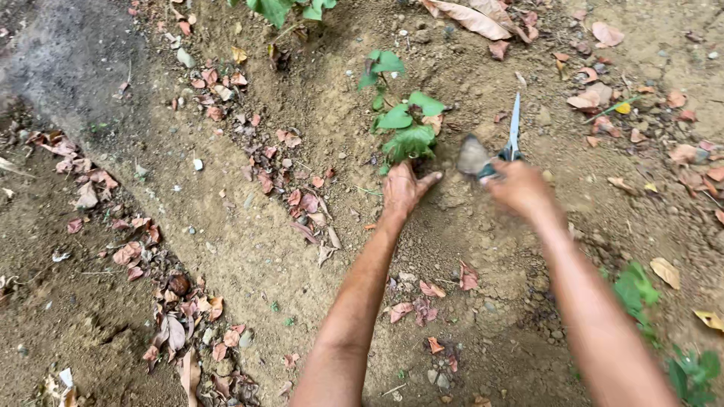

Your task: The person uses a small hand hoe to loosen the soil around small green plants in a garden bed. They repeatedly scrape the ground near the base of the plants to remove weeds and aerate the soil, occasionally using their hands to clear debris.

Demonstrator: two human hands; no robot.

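Bare soil [422,249] open between forearms; seedling [403,124] blocks ahead; dry leaves [294,196] litter ground to left.

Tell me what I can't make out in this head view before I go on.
- Right hand: motion-blurred; its grip on the small trowel is unclear, and the long blade beside it cannot be identified.
- Seedling: stem base hidden by its leaves and the left hand.
- Left palm: faces the soil, so what it touches is hidden.
- Green plant: cut off by the top edge.
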